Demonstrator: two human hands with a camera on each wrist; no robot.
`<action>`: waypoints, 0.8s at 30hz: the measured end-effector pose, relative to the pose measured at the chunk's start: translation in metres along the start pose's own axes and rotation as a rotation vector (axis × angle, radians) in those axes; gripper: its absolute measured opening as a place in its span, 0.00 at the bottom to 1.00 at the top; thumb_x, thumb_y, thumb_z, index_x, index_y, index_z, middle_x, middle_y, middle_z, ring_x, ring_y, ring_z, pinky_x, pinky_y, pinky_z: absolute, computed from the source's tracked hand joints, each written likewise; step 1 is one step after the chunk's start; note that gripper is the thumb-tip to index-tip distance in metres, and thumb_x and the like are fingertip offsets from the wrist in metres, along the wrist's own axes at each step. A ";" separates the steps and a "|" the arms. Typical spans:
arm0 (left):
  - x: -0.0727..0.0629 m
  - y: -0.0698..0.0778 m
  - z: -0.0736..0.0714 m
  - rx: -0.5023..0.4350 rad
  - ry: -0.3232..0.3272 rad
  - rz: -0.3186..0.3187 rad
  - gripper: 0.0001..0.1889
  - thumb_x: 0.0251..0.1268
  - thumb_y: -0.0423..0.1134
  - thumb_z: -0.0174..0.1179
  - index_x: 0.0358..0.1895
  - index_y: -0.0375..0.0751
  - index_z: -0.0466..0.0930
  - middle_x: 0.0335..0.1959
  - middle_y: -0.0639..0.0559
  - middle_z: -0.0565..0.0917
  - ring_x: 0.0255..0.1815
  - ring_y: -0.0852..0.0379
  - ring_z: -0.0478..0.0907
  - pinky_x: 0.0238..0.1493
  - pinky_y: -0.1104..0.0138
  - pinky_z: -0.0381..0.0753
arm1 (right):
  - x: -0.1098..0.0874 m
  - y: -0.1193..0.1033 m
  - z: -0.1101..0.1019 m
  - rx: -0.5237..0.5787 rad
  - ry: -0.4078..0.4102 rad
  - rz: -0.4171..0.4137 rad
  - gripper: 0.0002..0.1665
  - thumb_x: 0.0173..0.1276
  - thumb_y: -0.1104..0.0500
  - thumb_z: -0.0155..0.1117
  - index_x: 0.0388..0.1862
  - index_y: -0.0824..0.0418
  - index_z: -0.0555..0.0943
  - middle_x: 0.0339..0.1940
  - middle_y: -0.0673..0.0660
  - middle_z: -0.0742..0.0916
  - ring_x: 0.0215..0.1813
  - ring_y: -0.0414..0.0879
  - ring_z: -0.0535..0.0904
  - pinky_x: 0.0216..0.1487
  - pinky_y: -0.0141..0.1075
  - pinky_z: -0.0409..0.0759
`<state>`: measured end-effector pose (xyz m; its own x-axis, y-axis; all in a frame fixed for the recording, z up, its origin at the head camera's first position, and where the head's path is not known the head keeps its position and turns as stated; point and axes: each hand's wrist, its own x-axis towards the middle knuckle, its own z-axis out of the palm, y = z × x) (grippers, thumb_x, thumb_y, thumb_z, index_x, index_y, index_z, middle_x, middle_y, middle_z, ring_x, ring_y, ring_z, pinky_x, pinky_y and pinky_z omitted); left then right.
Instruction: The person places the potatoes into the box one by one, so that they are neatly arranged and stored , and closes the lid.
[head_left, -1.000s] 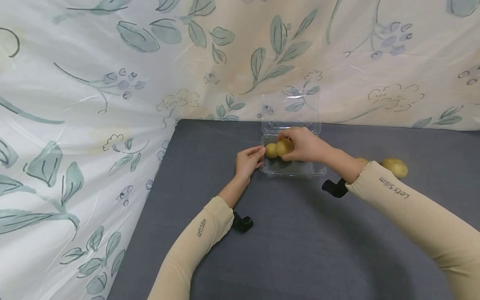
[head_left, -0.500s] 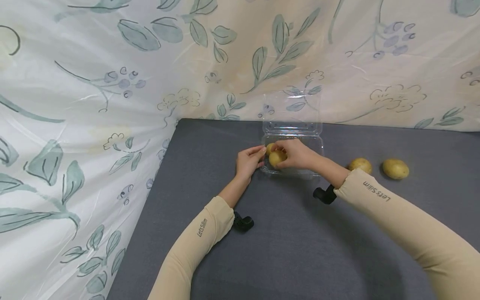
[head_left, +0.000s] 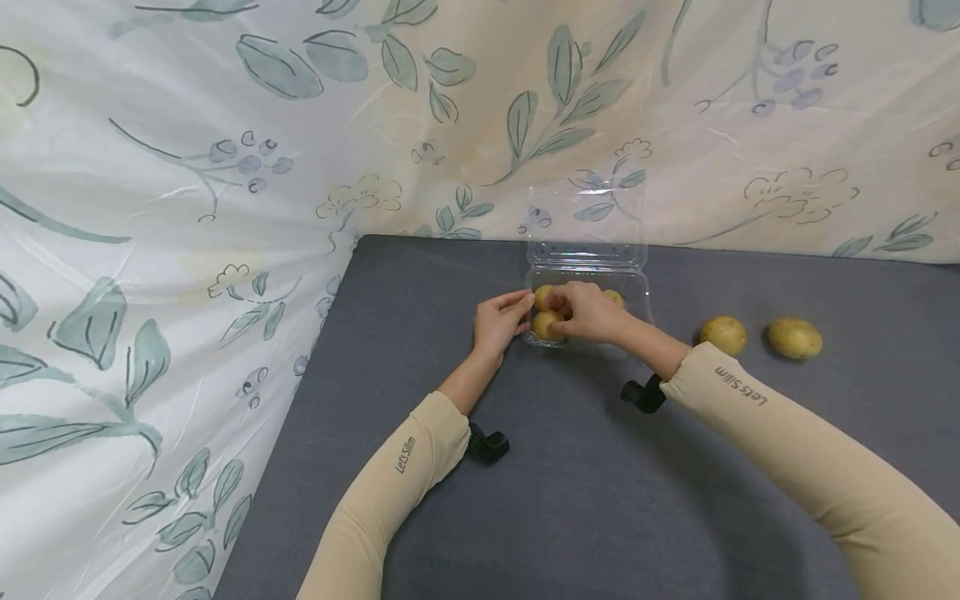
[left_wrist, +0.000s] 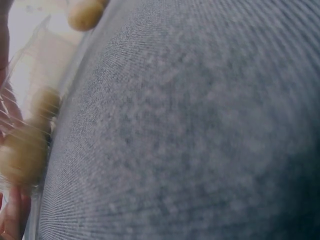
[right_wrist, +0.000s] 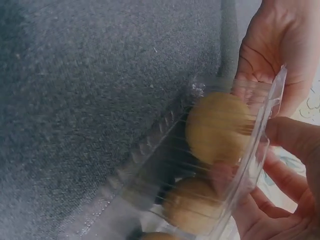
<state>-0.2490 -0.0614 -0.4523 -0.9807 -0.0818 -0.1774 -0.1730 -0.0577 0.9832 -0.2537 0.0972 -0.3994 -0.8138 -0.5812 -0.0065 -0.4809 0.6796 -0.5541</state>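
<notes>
Both hands are at the clear container (head_left: 637,300), well apart at the wrists, fingertips close at its left end. Left hand (head_left: 498,323): pinches the left edge near the wall. Right hand (head_left: 592,310): reaches in over the tray, thumb and fingers bent round the near-left potato (head_left: 547,327); we read it as a hold, but in the right wrist view plastic and blur hide how firm.

Key relation: the near-left potato sits in the near-left corner, between the two hands. We put the right hand nearer, touching it; the left is just beyond the end wall. Container's long axis runs left to right, open lid (head_left: 587,217) standing up behind. Potato looks nearly round to us, so we can't call its long axis. Far-left potato (head_left: 542,296) lies just behind it; third potato (head_left: 614,296) is on the right side, partly covered by the right hand.

Outside, on the gray table (head_left: 570,500), we have a rounder potato (head_left: 723,335) and a longer potato (head_left: 795,338), both right of the container.

Versus half a second ago: near-left potato sits a bit lower and closer to the corner, right hand shifts slightly with it, third potato now shows. Left hand looks unchanged.
</notes>
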 end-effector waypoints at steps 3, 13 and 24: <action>0.000 -0.001 0.001 0.005 -0.001 0.000 0.14 0.60 0.40 0.63 0.46 0.35 0.83 0.41 0.41 0.85 0.37 0.56 0.81 0.33 0.70 0.83 | 0.001 0.001 0.001 0.022 0.008 0.023 0.14 0.56 0.67 0.67 0.42 0.70 0.79 0.38 0.65 0.84 0.40 0.56 0.80 0.41 0.44 0.81; 0.000 -0.001 0.000 -0.006 0.001 0.007 0.14 0.60 0.39 0.62 0.46 0.35 0.83 0.41 0.42 0.85 0.37 0.56 0.81 0.33 0.69 0.83 | -0.002 0.000 0.003 0.058 0.050 0.043 0.14 0.57 0.67 0.65 0.43 0.70 0.78 0.41 0.67 0.84 0.44 0.60 0.81 0.43 0.46 0.81; -0.001 -0.001 0.000 0.002 -0.003 -0.009 0.14 0.61 0.40 0.62 0.47 0.37 0.83 0.42 0.43 0.85 0.39 0.56 0.82 0.34 0.68 0.83 | -0.013 -0.004 -0.021 0.103 -0.063 0.093 0.17 0.64 0.57 0.62 0.47 0.67 0.78 0.44 0.65 0.84 0.47 0.59 0.81 0.44 0.46 0.81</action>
<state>-0.2482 -0.0614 -0.4527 -0.9794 -0.0786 -0.1858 -0.1818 -0.0562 0.9817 -0.2481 0.1115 -0.3793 -0.8294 -0.5472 -0.1124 -0.3658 0.6840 -0.6311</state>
